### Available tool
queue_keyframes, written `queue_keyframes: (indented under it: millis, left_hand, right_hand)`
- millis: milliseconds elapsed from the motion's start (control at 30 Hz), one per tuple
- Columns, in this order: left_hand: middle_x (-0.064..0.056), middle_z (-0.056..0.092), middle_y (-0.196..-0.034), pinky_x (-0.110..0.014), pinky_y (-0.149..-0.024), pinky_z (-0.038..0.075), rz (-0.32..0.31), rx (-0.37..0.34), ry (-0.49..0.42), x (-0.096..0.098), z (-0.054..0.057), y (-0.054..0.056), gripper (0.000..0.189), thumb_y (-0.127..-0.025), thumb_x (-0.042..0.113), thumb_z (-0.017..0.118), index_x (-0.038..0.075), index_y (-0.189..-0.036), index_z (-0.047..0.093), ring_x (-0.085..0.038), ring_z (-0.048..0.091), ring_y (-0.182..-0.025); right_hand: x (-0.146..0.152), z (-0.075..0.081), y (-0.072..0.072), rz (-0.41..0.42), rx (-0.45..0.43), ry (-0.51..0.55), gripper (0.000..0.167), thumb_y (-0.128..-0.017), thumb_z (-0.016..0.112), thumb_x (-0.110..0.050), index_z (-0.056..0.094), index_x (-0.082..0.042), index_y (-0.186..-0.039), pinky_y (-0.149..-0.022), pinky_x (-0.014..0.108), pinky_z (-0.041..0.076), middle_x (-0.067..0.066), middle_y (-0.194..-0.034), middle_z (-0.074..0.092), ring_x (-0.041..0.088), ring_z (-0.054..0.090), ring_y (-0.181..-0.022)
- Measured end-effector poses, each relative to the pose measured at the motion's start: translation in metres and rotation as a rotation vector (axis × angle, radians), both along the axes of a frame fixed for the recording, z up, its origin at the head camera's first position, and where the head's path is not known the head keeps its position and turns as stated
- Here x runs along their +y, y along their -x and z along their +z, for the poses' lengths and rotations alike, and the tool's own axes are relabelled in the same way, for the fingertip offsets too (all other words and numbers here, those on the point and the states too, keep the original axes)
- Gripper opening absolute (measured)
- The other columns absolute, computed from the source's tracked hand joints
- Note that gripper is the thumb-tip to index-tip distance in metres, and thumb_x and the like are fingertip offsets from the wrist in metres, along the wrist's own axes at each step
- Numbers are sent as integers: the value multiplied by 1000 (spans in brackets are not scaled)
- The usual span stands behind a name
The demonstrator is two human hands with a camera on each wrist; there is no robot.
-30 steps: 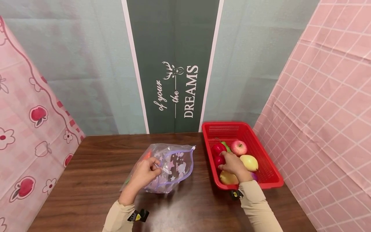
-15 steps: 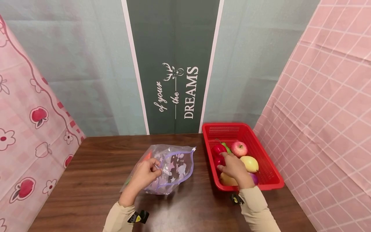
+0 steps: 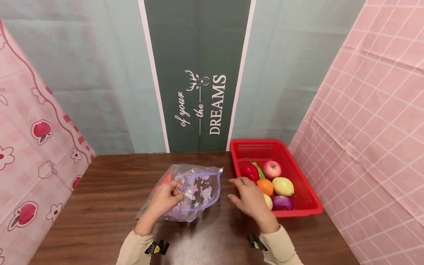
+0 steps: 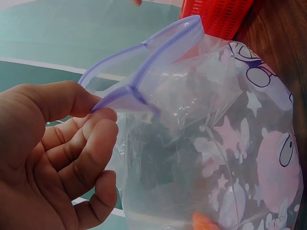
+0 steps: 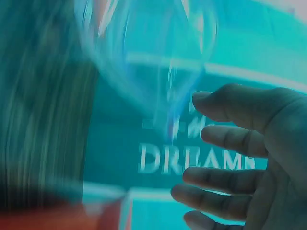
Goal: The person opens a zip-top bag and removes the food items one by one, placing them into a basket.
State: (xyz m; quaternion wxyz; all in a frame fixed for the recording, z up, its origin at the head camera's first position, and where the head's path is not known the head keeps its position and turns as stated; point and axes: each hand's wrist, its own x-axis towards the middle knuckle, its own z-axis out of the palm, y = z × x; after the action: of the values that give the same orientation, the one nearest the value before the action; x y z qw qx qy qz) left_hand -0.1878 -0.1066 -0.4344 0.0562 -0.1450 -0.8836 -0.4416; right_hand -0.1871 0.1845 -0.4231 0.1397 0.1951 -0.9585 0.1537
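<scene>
My left hand (image 3: 167, 198) pinches the purple zip edge of a clear printed zip bag (image 3: 202, 191) between thumb and forefinger, and the bag's mouth gapes toward the right. An orange-red item (image 4: 204, 221) shows through the plastic. Between the bag and the red basket (image 3: 306, 184) hovers my right hand (image 3: 250, 197), over the basket's near left rim. Its fingers (image 5: 225, 179) are spread apart with nothing between them. In the basket lie a red pepper (image 3: 250, 172), an apple (image 3: 272, 169), an orange (image 3: 265, 187), a yellow fruit (image 3: 283, 186) and a purple onion (image 3: 283, 202).
A long green vegetable (image 3: 258, 170) lies beside the pepper. A pale yellow item (image 3: 268, 201) is partly hidden behind my right hand. The brown wooden table (image 3: 109, 191) ends at a fabric backdrop, with pink cloths (image 3: 374, 129) along both sides.
My right hand has left the basket's contents and moved left toward the bag, uncovering the orange and more of the onion. My left hand and the bag stay nearly in place.
</scene>
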Motion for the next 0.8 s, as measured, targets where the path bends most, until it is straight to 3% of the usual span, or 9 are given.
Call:
queue_keyframes:
  millis: [133, 467, 600, 800]
  left_hand:
    - [10, 51, -53, -24, -46, 38, -10, 9, 0, 0, -1, 0, 11, -72, 6, 66, 12, -76, 59, -4, 45, -44]
    - [11, 51, -53, -23, -44, 37, -12, 20, 2, -1, 2, -1, 12, -71, 5, 67, 14, -76, 59, -3, 45, -44]
    - [10, 50, -53, -23, -42, 36, -26, 14, 0, -2, 3, -1, 12, -71, 5, 65, 14, -76, 59, -4, 45, -44]
    - [11, 50, -52, -23, -42, 35, -40, 41, 5, -2, 4, 0, 13, -70, 5, 64, 15, -76, 59, -2, 43, -44]
  right_hand:
    - [-25, -1, 1, 151, 59, -18, 47, -69, 79, -26, 63, -11, -111, -74, 44, 49, 14, -106, 58, 31, 57, -91]
    - [-74, -11, 22, 345, 127, -187, 31, -74, 72, -21, 64, -12, -103, -65, 38, 49, 8, -99, 57, 26, 57, -85]
    - [-96, -13, 29, 387, 70, -255, 27, -75, 71, -23, 63, -10, -97, -66, 36, 48, 7, -93, 57, 25, 57, -82]
    - [-116, -17, 42, 362, -63, -336, 21, -74, 72, -26, 62, -9, -81, -64, 32, 48, 9, -94, 56, 21, 57, -78]
